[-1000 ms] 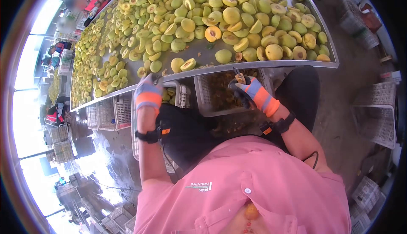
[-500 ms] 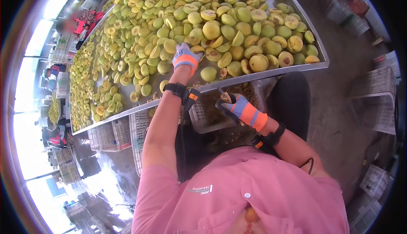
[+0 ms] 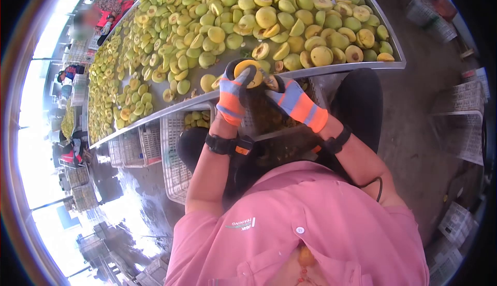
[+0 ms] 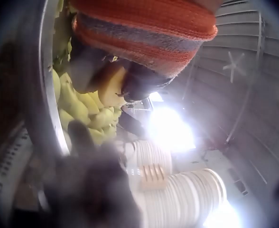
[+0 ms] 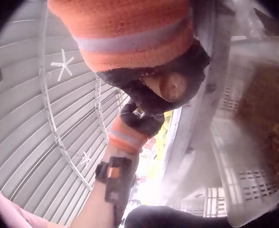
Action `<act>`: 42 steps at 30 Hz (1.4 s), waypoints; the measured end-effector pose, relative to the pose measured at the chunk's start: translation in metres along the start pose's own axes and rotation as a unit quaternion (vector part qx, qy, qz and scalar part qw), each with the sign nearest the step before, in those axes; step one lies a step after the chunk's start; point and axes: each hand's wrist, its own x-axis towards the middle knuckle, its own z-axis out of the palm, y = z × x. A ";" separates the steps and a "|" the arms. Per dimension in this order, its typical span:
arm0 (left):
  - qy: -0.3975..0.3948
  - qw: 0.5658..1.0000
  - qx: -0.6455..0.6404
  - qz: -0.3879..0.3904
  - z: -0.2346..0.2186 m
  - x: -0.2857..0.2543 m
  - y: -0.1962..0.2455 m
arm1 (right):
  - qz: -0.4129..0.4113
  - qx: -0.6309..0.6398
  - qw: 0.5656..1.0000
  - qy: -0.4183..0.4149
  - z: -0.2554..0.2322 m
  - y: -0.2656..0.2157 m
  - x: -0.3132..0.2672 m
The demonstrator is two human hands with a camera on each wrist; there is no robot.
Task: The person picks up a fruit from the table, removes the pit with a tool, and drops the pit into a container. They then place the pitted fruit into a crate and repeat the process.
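In the head view the left hand (image 3: 232, 94), in an orange and grey glove, grips a yellow fruit (image 3: 248, 74) just beyond the table's near edge. Beside it the gloved right hand (image 3: 297, 103) holds a small tool (image 3: 271, 82) against or close to the fruit; contact is hard to tell. The right wrist view shows the round end of the wooden handle (image 5: 172, 87) inside the curled right hand (image 5: 144, 57). The fruit (image 4: 112, 86) is partly hidden by the left hand's fingers in the left wrist view.
Many whole and halved green-yellow fruits (image 3: 207, 59) cover the metal-edged table (image 3: 362, 67). Below its near edge stand a white crate (image 3: 173, 151) by the left knee and a bin of scraps (image 5: 267, 114) between the legs. Another person (image 3: 111, 11) is at the far left.
The left hand reached to the fruits on the table and came back with a yellow one gripped. The right hand, still holding the tool, has moved up to meet it.
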 end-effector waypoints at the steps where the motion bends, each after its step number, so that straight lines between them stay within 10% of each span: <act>1: -0.008 0.976 0.168 0.137 -0.006 -0.006 -0.005 | -0.020 -0.088 0.996 -0.018 0.001 -0.003 -0.001; 4: -0.001 0.748 0.508 0.427 -0.013 -0.024 -0.004 | 0.025 -0.122 0.992 -0.014 0.008 0.004 -0.002; 7: 0.049 0.993 0.051 0.093 0.002 -0.037 0.001 | 0.006 -0.089 0.996 0.004 0.013 -0.001 -0.009; 10: 0.036 0.862 0.377 0.337 0.002 -0.046 0.002 | 0.040 -0.076 0.996 -0.025 0.008 -0.011 -0.008; 16: 0.019 0.802 0.445 0.399 0.005 -0.053 0.009 | 0.054 -0.010 0.994 -0.090 0.019 -0.022 -0.017; 20: 0.072 0.970 0.125 0.197 0.017 -0.062 -0.001 | 0.213 0.018 0.971 -0.103 0.021 -0.040 -0.021; 39: 0.075 0.862 0.351 0.357 0.009 -0.083 -0.005 | 0.198 -0.090 0.966 -0.141 0.039 -0.075 -0.031; 42: 0.070 0.964 0.132 0.219 0.010 -0.083 -0.006 | 0.118 -0.130 0.972 -0.155 0.036 -0.064 -0.030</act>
